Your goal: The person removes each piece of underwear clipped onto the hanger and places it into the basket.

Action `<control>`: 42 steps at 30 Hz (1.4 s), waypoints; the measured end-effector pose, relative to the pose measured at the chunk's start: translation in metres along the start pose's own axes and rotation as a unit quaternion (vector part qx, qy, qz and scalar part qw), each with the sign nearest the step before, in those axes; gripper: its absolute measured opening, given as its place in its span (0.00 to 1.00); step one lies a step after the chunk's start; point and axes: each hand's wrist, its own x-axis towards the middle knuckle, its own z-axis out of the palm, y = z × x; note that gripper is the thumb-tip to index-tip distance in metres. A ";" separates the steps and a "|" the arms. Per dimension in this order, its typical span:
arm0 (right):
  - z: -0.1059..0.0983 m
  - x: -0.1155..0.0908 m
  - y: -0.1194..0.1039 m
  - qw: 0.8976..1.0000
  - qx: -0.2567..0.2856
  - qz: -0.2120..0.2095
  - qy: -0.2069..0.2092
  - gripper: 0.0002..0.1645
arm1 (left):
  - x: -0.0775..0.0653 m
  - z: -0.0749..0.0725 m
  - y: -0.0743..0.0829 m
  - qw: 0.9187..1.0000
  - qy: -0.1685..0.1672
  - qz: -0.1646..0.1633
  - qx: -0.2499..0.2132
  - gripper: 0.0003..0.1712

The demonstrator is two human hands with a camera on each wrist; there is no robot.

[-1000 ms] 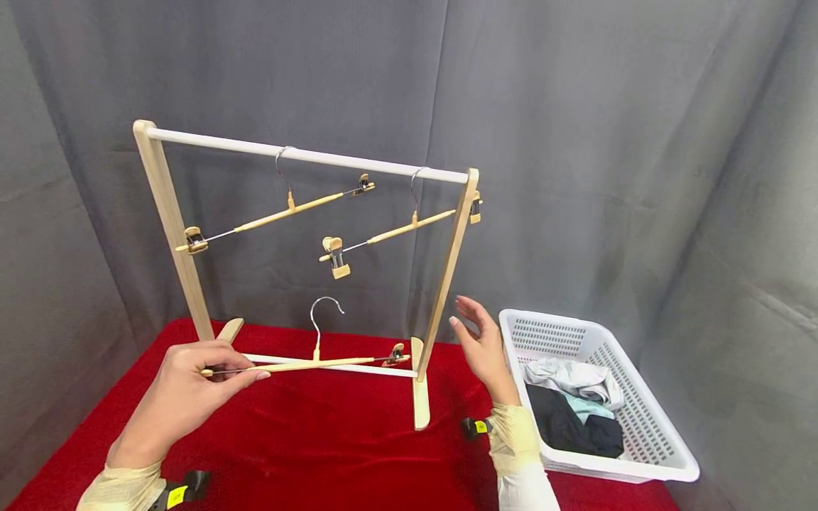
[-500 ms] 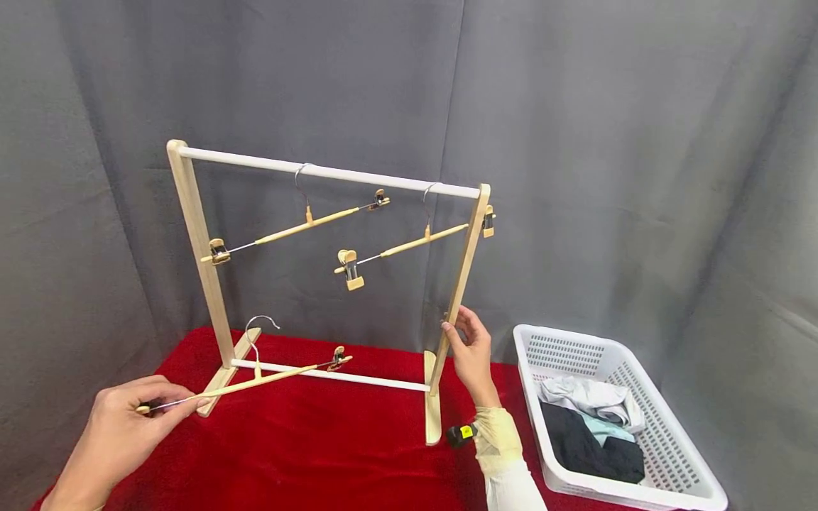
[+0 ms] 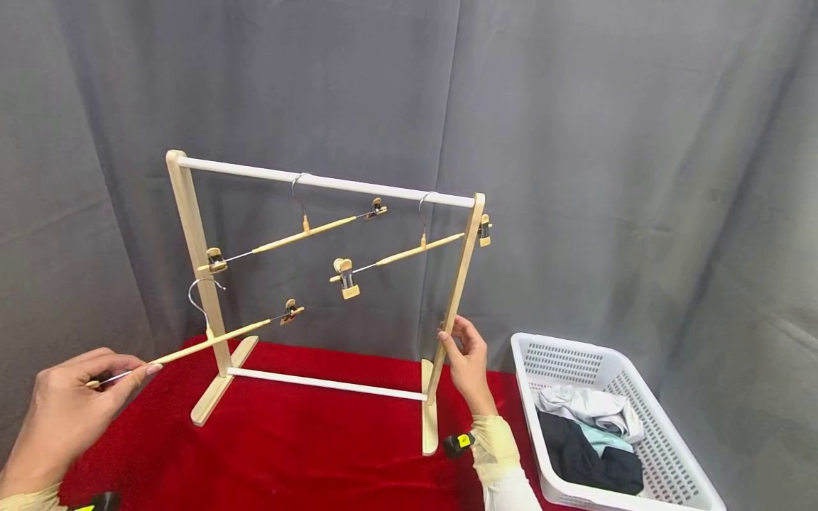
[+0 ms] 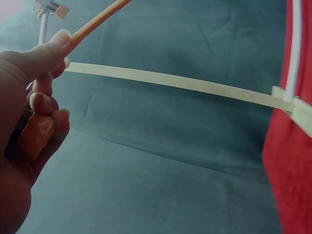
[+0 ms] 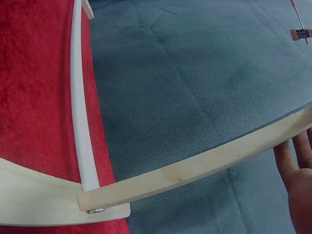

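My left hand [image 3: 77, 397] pinches one end of a wooden clip hanger [image 3: 239, 331], whose metal hook points up. That hanger is tilted, its far clip higher, near the left post of the small clothes rack [image 3: 332, 182]. In the left wrist view, a wooden clip [image 4: 36, 136] lies within the curled fingers. My right hand [image 3: 469, 362] grips the rack's right post [image 3: 459, 284], thumb in front and fingers partly hidden behind. The right wrist view shows part of this hand [image 5: 302, 180] at the post. Two other clip hangers hang from the top rail, one left [image 3: 307, 233], one right [image 3: 424, 247].
A white perforated basket [image 3: 677, 440] stands right of the rack, holding white [image 3: 581, 404], black [image 3: 584, 454] and pale green [image 3: 602, 438] cloth. Red cloth [image 3: 307, 440] covers the table. A grey curtain [image 3: 575, 142] hangs behind.
My left hand has moved left and raised the hanger, bringing its hook near the rack's left post. My right hand has moved from beside the right post to grip it. The head view has shifted.
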 end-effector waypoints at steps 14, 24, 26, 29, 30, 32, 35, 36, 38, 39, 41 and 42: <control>-0.003 -0.003 0.000 0.999 -0.013 0.023 -0.027 0.25 | 0.045 0.009 0.007 0.995 0.058 0.076 0.019 0.06; -0.002 -0.004 0.000 0.999 -0.005 0.025 -0.026 0.24 | 0.067 0.014 0.018 0.986 0.126 0.109 0.030 0.05; -0.002 -0.003 0.001 0.999 0.004 0.025 -0.028 0.25 | 0.072 0.017 0.022 0.983 0.139 0.113 0.034 0.06; -0.003 -0.002 0.002 0.999 0.011 0.024 -0.025 0.25 | 0.081 0.023 0.028 0.980 0.161 0.113 0.035 0.08; -0.003 -0.001 0.002 0.999 0.012 0.024 -0.024 0.25 | 0.084 0.026 0.030 0.979 0.168 0.111 0.033 0.08; -0.004 -0.001 0.003 0.999 0.008 0.021 -0.022 0.25 | 0.091 0.030 0.033 0.977 0.180 0.107 0.027 0.08; -0.005 0.000 0.003 1.000 0.002 0.017 -0.019 0.25 | 0.100 0.033 0.038 0.975 0.191 0.109 0.021 0.08; -0.005 0.000 0.002 1.000 0.000 0.016 -0.018 0.25 | 0.103 0.034 0.040 0.975 0.193 0.108 0.018 0.08; -0.005 0.000 0.002 1.000 -0.007 0.017 -0.018 0.25 | 0.109 0.036 0.042 0.975 0.198 0.104 0.009 0.08; -0.005 0.000 0.001 1.000 -0.011 0.017 -0.018 0.25 | 0.112 0.036 0.044 0.974 0.200 0.102 0.004 0.08; -0.005 0.000 0.001 0.999 -0.019 0.017 -0.018 0.25 | 0.117 0.038 0.046 0.974 0.206 0.094 -0.010 0.09; -0.005 0.000 0.000 0.999 -0.023 0.016 -0.019 0.25 | 0.119 0.039 0.047 0.974 0.204 0.095 -0.011 0.09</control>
